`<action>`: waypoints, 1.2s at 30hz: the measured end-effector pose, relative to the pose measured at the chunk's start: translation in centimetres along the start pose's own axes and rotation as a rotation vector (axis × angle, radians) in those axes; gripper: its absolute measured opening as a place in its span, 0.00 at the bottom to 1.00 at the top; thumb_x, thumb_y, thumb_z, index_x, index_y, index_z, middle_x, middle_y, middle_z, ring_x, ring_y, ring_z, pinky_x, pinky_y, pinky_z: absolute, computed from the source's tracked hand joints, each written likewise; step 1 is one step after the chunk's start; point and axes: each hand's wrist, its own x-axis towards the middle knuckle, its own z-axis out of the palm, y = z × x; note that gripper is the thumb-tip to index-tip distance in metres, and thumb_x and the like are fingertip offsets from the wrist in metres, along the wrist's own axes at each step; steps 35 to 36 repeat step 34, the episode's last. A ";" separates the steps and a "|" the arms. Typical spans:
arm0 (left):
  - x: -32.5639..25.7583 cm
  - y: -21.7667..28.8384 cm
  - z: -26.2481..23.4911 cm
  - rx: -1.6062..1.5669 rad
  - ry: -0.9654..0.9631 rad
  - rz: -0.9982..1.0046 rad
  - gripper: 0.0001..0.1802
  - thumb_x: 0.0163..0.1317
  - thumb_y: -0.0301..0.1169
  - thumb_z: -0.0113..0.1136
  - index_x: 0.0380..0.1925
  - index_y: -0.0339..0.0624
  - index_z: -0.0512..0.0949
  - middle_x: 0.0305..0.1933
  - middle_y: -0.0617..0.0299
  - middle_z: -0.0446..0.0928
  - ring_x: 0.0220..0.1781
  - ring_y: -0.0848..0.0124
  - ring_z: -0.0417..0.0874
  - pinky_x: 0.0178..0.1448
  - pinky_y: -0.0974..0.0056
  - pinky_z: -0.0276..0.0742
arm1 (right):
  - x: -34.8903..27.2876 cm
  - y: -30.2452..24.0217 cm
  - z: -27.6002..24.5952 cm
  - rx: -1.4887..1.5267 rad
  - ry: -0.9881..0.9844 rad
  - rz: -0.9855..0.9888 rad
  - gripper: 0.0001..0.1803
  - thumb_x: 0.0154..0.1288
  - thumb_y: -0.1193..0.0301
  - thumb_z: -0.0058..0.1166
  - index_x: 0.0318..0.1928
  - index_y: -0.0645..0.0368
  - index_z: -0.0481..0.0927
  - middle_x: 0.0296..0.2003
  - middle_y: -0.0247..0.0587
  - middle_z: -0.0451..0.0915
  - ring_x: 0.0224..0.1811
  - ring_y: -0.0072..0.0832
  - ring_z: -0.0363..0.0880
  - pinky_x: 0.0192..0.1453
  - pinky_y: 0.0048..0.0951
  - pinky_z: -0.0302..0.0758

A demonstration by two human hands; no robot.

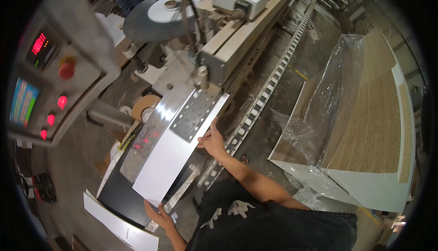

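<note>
A long white board [168, 164] lies slanted across the machine's metal bed, its far end alongside a perforated metal plate [195, 114]. My left hand [160, 218] grips the board's near end at the corner, with part of the fingers hidden under it. Farther up, my right hand [211, 142] holds the board's right edge, the thumb side toward its top face and some fingers out of sight below. Left of the board is a shiny metal surface [145, 148] with red reflections. A dark curved table [119, 195] extends below it.
On the left stands a control panel [75, 75] with lit red buttons and a screen. A second white strip [119, 226] lies at the lower left. A roller track [267, 91] runs away on the right, beside a stack of boards [360, 132] partly wrapped in clear film. Behind is a large disc [141, 23].
</note>
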 end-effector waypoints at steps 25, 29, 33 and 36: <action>6.8 17.3 23.4 0.892 0.466 -0.625 0.56 0.43 0.85 0.60 0.66 0.63 0.78 0.66 0.61 0.77 0.66 0.48 0.77 0.60 0.33 0.72 | 21.1 -14.7 -47.9 0.091 -0.070 -0.132 0.21 0.75 0.77 0.58 0.67 0.56 0.78 0.52 0.41 0.86 0.45 0.28 0.88 0.47 0.28 0.88; 6.4 21.4 25.8 0.972 0.434 -0.739 0.61 0.38 0.90 0.55 0.67 0.64 0.77 0.63 0.53 0.78 0.65 0.48 0.77 0.59 0.33 0.72 | 26.8 -10.7 -62.7 0.084 -0.062 -0.122 0.11 0.77 0.73 0.58 0.56 0.57 0.83 0.49 0.40 0.87 0.44 0.27 0.87 0.46 0.31 0.86; 7.6 22.4 31.4 1.158 0.673 -0.647 0.65 0.42 0.92 0.50 0.61 0.45 0.79 0.62 0.47 0.77 0.63 0.45 0.78 0.57 0.29 0.72 | 27.6 -10.0 -71.7 -0.043 0.057 0.050 0.17 0.78 0.62 0.62 0.54 0.64 0.83 0.43 0.38 0.86 0.47 0.26 0.85 0.48 0.31 0.84; 9.4 24.2 31.2 1.184 0.690 -0.630 0.65 0.42 0.92 0.50 0.61 0.45 0.79 0.62 0.47 0.77 0.63 0.45 0.78 0.57 0.29 0.72 | 27.8 -10.3 -73.2 -0.041 0.082 0.057 0.18 0.77 0.61 0.63 0.55 0.64 0.83 0.44 0.38 0.86 0.48 0.26 0.84 0.50 0.31 0.83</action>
